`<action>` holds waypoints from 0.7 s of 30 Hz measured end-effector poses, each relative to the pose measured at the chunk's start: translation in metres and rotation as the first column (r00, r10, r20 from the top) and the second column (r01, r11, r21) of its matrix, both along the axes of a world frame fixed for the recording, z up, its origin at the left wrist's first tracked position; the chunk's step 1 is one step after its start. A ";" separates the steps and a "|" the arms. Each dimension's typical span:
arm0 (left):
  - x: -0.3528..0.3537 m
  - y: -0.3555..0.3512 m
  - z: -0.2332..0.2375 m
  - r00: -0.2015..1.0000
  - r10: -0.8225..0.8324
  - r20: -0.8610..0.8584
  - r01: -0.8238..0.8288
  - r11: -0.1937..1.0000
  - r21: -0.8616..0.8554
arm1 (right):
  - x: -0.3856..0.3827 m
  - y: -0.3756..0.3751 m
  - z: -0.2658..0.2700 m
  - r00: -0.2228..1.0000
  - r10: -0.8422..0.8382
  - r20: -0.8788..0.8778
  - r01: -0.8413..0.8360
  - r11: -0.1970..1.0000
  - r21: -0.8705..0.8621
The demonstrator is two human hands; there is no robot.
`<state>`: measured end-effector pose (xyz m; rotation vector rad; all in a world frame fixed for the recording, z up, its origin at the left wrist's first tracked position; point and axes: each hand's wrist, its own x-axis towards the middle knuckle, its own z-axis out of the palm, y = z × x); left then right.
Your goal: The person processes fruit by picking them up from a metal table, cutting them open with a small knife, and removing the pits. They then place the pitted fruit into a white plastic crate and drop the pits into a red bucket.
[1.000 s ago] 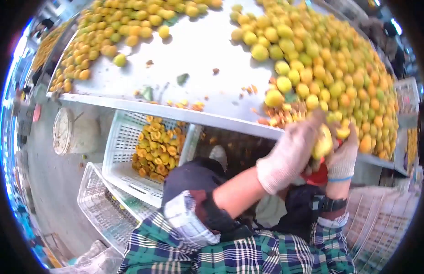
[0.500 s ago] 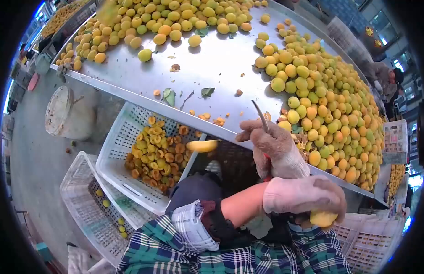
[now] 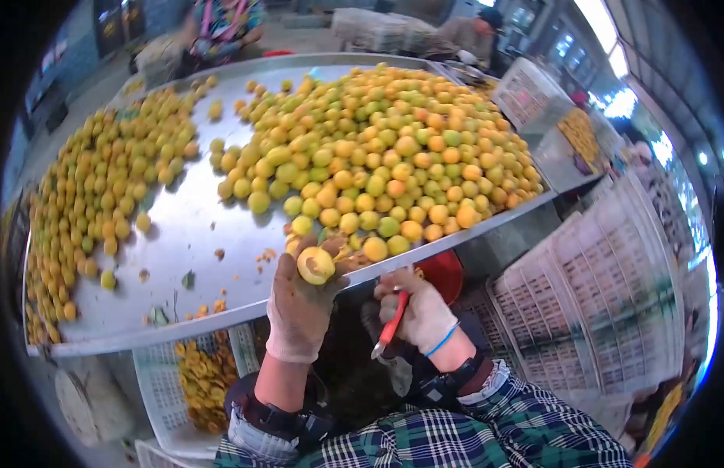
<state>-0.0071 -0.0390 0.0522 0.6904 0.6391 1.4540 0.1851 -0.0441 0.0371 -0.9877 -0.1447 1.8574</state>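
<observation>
My left hand (image 3: 301,300), in a light glove, holds up a halved yellow apricot (image 3: 316,265) with the cut face toward me, at the near edge of the metal table (image 3: 192,234). Gloved too, my right hand (image 3: 419,314) sits lower and to the right, below the table edge, gripping a red-handled knife (image 3: 390,326) with the blade pointing down. A large heap of yellow and green apricots (image 3: 377,156) covers the table just beyond both hands.
A second band of apricots (image 3: 89,203) lies along the table's left side. A white crate of cut halves (image 3: 200,378) stands below at left, stacked white crates (image 3: 603,296) at right, a red bucket (image 3: 442,273) under the table. Other people (image 3: 221,19) stand at the far side.
The view has swung right. My left hand rose from my lap to the table edge with a cut apricot half. My right hand dropped below the edge, knife now pointing down.
</observation>
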 end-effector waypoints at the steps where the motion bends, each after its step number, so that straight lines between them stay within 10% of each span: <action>1: 0.009 0.000 -0.003 0.957 0.035 -0.289 -0.009 0.996 0.089 | 0.004 -0.007 0.005 1.000 0.003 0.006 -0.003 1.000 -0.021; 2: 0.017 0.000 -0.007 0.846 0.108 -0.522 -0.016 0.984 0.178 | 0.016 -0.008 0.005 1.000 0.020 0.004 -0.020 0.999 -0.045; 8: 0.044 -0.034 0.015 0.921 -0.278 0.274 0.309 0.948 -0.076 | 0.056 -0.028 0.102 0.970 -0.230 -0.080 0.243 0.891 0.384; 12: 0.061 -0.045 0.028 0.949 -0.276 0.151 0.291 0.952 -0.094 | 0.051 -0.051 0.117 0.914 -0.052 0.402 -0.117 0.916 0.385; 17: 0.065 -0.044 0.031 0.980 -0.094 -0.175 0.091 0.995 -0.027 | 0.033 -0.066 0.082 0.897 0.045 0.440 -0.209 0.920 0.331; 21: 0.072 -0.046 0.027 0.994 -0.108 0.008 0.108 0.994 -0.007 | 0.030 -0.076 0.079 0.854 0.102 0.510 -0.282 0.915 0.288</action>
